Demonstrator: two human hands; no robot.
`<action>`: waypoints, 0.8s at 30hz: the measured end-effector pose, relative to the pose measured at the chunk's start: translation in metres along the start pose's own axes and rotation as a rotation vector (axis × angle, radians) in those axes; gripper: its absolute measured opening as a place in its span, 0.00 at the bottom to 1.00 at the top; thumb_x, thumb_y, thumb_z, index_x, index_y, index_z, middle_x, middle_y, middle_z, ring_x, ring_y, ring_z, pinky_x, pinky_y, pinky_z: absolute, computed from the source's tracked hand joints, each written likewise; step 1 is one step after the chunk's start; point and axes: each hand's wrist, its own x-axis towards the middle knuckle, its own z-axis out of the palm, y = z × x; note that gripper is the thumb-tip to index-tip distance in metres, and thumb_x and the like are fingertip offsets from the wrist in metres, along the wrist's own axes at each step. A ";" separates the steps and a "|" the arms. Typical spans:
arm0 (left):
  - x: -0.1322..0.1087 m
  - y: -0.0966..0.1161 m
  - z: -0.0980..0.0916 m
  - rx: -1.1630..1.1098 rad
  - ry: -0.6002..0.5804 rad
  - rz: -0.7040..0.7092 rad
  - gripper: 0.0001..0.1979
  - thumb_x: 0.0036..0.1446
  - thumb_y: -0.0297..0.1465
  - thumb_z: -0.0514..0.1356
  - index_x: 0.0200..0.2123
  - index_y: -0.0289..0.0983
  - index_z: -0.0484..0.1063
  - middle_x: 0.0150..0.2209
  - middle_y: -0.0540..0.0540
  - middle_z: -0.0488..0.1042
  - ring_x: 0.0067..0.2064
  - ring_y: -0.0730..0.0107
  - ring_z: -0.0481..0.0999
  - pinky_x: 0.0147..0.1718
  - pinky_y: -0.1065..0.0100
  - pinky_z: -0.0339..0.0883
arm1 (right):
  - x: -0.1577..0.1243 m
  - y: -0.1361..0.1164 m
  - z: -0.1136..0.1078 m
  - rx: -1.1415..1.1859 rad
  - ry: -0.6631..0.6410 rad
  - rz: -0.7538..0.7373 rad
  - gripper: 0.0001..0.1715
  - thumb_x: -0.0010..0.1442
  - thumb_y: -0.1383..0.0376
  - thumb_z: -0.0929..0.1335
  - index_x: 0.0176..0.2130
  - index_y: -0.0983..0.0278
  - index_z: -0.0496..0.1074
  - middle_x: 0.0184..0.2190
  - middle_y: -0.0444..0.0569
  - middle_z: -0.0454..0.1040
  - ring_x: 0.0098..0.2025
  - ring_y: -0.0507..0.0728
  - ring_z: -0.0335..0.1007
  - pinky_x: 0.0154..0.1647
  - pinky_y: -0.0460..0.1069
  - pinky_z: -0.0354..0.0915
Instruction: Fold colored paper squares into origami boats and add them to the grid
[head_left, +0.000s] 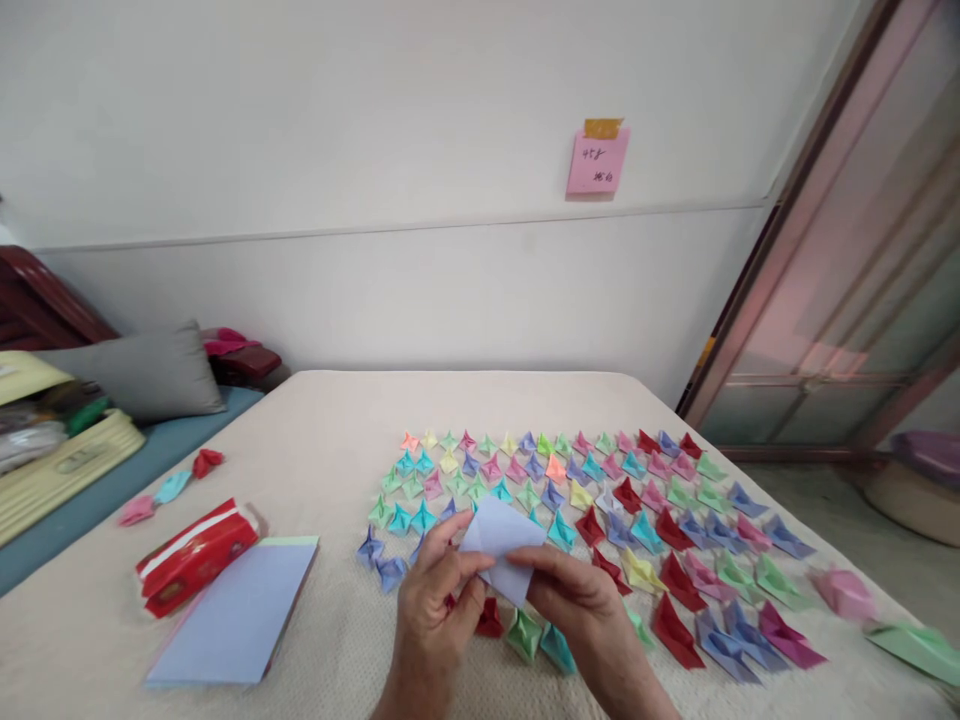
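A folded sheet of pale lavender paper [501, 535] is held up between my two hands above the table. My left hand [442, 590] pinches its left side between thumb and fingers. On the other side, my right hand [574, 590] grips the lower right edge, thumb laid over the paper. Behind and below it, small folded paper boats [555, 495] stand in rows, in red, blue, green, pink, yellow and teal. A green boat [523, 632] and a dark red one [490, 618] sit just under my hands, partly covered.
At left, a red packet [196, 556] rests on a stack of lavender paper [236, 620], near several small folded papers [172, 487]. A pink folded piece [846, 592] and a green sheet [915, 645] lie at the right edge. A pink note [598, 163] is taped to the wall.
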 end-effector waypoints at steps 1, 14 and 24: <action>0.000 0.001 0.000 -0.056 -0.009 -0.044 0.10 0.51 0.26 0.62 0.34 0.43 0.83 0.56 0.41 0.72 0.40 0.58 0.77 0.37 0.63 0.69 | 0.000 -0.002 0.000 -0.002 0.005 0.005 0.07 0.49 0.62 0.76 0.33 0.53 0.84 0.32 0.47 0.81 0.35 0.59 0.74 0.38 0.50 0.69; 0.010 0.002 -0.007 -0.475 -0.365 -0.544 0.06 0.52 0.30 0.65 0.31 0.31 0.78 0.23 0.48 0.73 0.23 0.76 0.67 0.22 0.76 0.57 | -0.002 -0.009 -0.010 -0.174 -0.073 -0.034 0.07 0.54 0.64 0.69 0.30 0.59 0.80 0.26 0.45 0.73 0.30 0.55 0.64 0.31 0.47 0.59; 0.003 -0.028 0.011 -0.317 -0.253 -0.429 0.10 0.46 0.33 0.68 0.32 0.33 0.81 0.20 0.51 0.72 0.22 0.71 0.69 0.24 0.71 0.64 | -0.001 0.008 0.005 0.044 0.011 -0.087 0.39 0.55 0.68 0.72 0.61 0.54 0.57 0.31 0.43 0.75 0.32 0.55 0.69 0.34 0.49 0.64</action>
